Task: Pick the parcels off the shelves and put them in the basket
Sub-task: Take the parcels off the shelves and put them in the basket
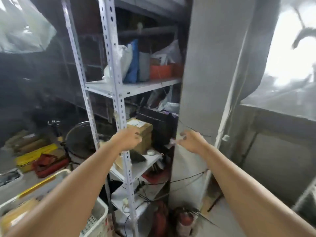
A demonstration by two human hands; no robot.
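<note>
On the middle shelf (pixel 150 161) of the white slotted-steel rack (pixel 118 93), a brown cardboard parcel (pixel 142 134) stands upright, its long axis roughly vertical, with a white label on its top face turned up toward the camera. A black box (pixel 162 127) stands just beside it on the right. Both bare forearms reach forward and up from the bottom of the view toward this shelf. The left hand (pixel 128 139) is at the parcel's left front edge, just past the rack's front post, with its fingers curled loosely toward the box; motion blur hides whether they touch it. The right hand (pixel 191 141) is held at about the same height, near the black box's right edge, palm turned inward, fingers bent and spread apart, and holds nothing clearly. Higher up, the upper shelf (pixel 136 86) carries blue, grey and white soft parcels standing on end beside an orange box (pixel 162 71). At lower left, the white basket (pixel 97 216) already holds yellowish parcels (pixel 15 218).
</note>
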